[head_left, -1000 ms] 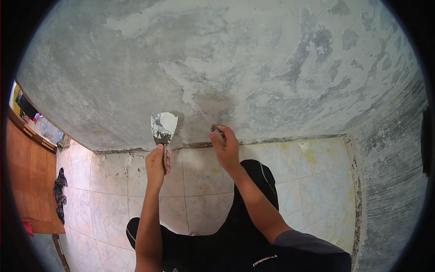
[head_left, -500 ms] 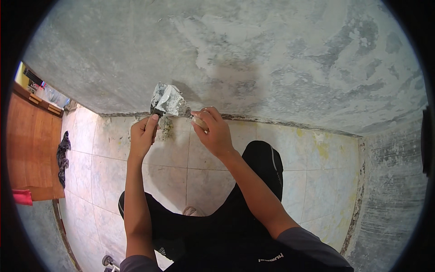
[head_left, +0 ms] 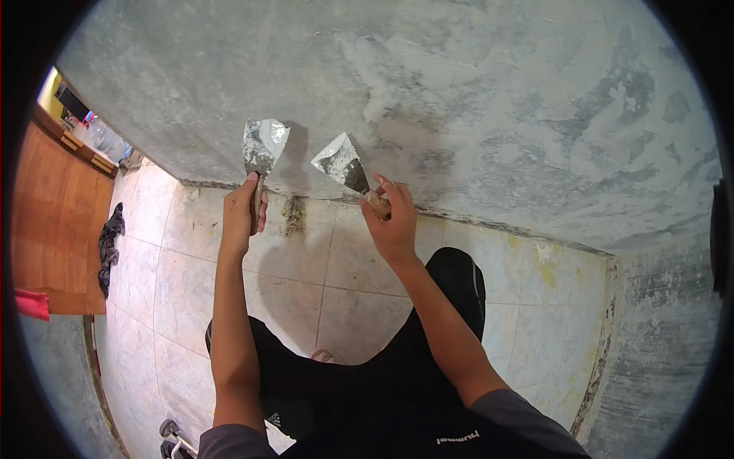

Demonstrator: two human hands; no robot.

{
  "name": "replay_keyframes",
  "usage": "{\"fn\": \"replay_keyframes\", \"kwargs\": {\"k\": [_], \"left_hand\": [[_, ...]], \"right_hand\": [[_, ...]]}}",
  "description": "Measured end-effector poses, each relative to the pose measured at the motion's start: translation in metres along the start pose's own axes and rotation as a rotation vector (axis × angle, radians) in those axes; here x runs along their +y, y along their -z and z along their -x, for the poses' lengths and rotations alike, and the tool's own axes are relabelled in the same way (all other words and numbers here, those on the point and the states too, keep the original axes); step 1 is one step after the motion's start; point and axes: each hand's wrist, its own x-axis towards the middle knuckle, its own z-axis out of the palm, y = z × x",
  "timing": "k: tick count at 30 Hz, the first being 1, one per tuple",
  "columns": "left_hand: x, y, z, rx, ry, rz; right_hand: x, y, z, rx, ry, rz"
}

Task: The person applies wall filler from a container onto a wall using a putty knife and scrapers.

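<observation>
My left hand (head_left: 246, 210) is closed around the wooden handle of a putty knife (head_left: 264, 147), its blade up and smeared with white and grey filler. A second putty knife (head_left: 342, 164) is gripped by its short wooden handle in my right hand (head_left: 391, 218). That blade tilts up and to the left, with white filler along its edge and grey residue near the neck. The two blades are apart, in front of the grey wall (head_left: 489, 99), which carries pale, uneven patches of filler on its middle and right.
Tiled floor (head_left: 290, 306) meets the wall along a rough, dark seam, with crumbly residue (head_left: 293, 214) beside it. A wooden cabinet (head_left: 61, 229) stands at left, near a crumpled dark cloth (head_left: 111, 241). Another grey wall (head_left: 665, 321) closes off the right. My bent knee (head_left: 456, 283) is below my right hand.
The two putty knives, touching or overlapping earlier, have separated. My right hand has moved right with its knife, and the left knife now stands more upright. The view has shifted slightly.
</observation>
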Motion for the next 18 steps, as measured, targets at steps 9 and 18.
{"fn": "replay_keyframes", "kwargs": {"k": [9, 18], "left_hand": [[-0.001, -0.036, -0.001, -0.164, 0.109, 0.191], [-0.001, -0.048, 0.007, -0.207, 0.08, 0.065]], "right_hand": [[0.028, 0.007, -0.011, 0.168, -0.031, -0.228], [0.033, 0.004, -0.005, 0.148, -0.132, -0.439]]}}
